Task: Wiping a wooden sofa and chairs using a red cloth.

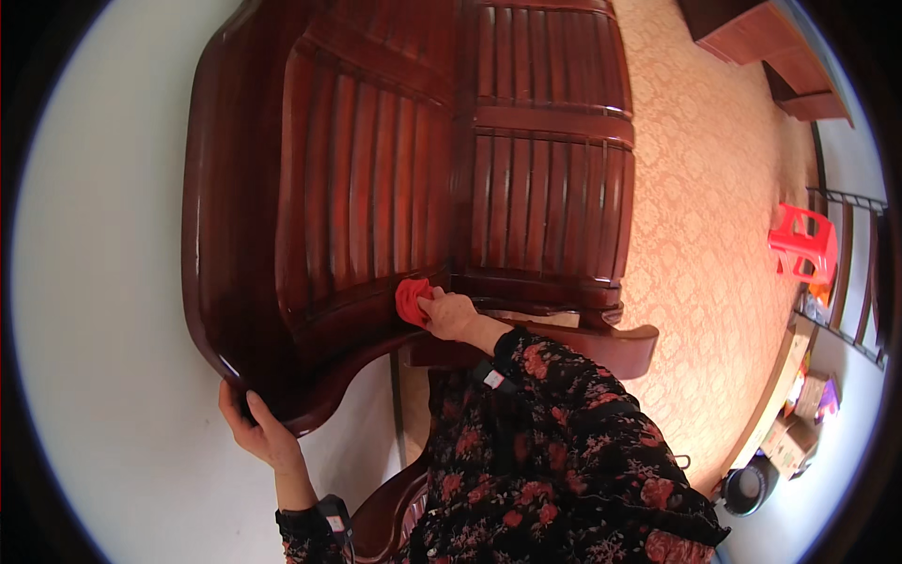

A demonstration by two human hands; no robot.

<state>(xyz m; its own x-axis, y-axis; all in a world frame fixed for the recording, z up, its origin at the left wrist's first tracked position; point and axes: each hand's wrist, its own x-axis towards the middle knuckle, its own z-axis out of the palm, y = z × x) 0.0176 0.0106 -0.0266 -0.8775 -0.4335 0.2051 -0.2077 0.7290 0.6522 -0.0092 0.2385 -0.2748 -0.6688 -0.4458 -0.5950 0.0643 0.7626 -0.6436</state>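
A dark red-brown wooden bench [366, 190] with a slatted back and a slatted seat [550, 204] stands before me. In my right hand [451, 315] is a bunched red cloth [413, 302], pressed to the lower part of the backrest near its end, close to where it meets the seat. My left hand [264, 431] grips the outer corner of the backrest's top rail [229, 370], thumb on one side and fingers on the other. Just beyond my right wrist lies the bench's curved armrest [620, 349].
A white wall [106, 282] runs behind the bench. Another wooden seat [387, 504] is beside my body. Across the patterned floor [705, 211] are a red plastic stool [807, 243], a metal rack [849, 282], cardboard boxes [789, 444], a black bucket [748, 488] and a wooden cabinet [768, 39].
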